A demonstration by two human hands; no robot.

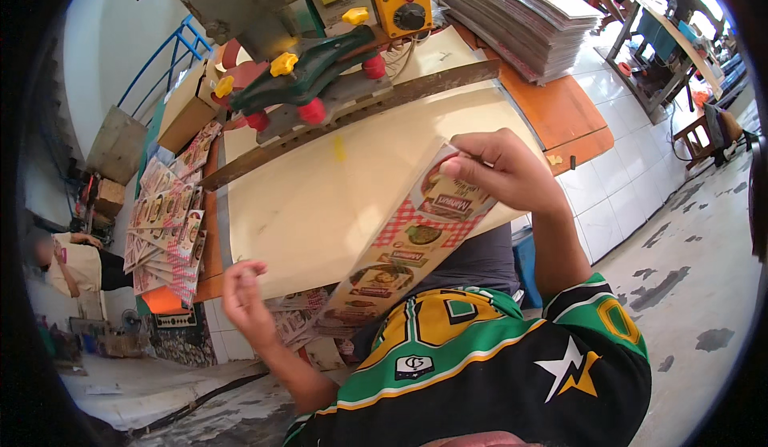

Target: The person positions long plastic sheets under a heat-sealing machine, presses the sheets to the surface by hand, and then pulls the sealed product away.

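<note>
My right hand pinches the upper end of a long printed strip, with the thumb on top. Bowls of food and red checks are pictured on the strip. It slants down to the left across the front edge of a cream-coloured work surface, over my lap. My left hand is raised near the front left corner of that surface, apart from the strip. Its fingers are loosely bent and hold nothing that I can see. More printed strips lie low by my left forearm, partly covered by the held one.
Across the back of the surface runs a metal bar, below a machine with a dark green clamp, yellow knobs and red feet. Stacked printed strips fan out at left. A tall sheet stack stands behind right. Another person is far left.
</note>
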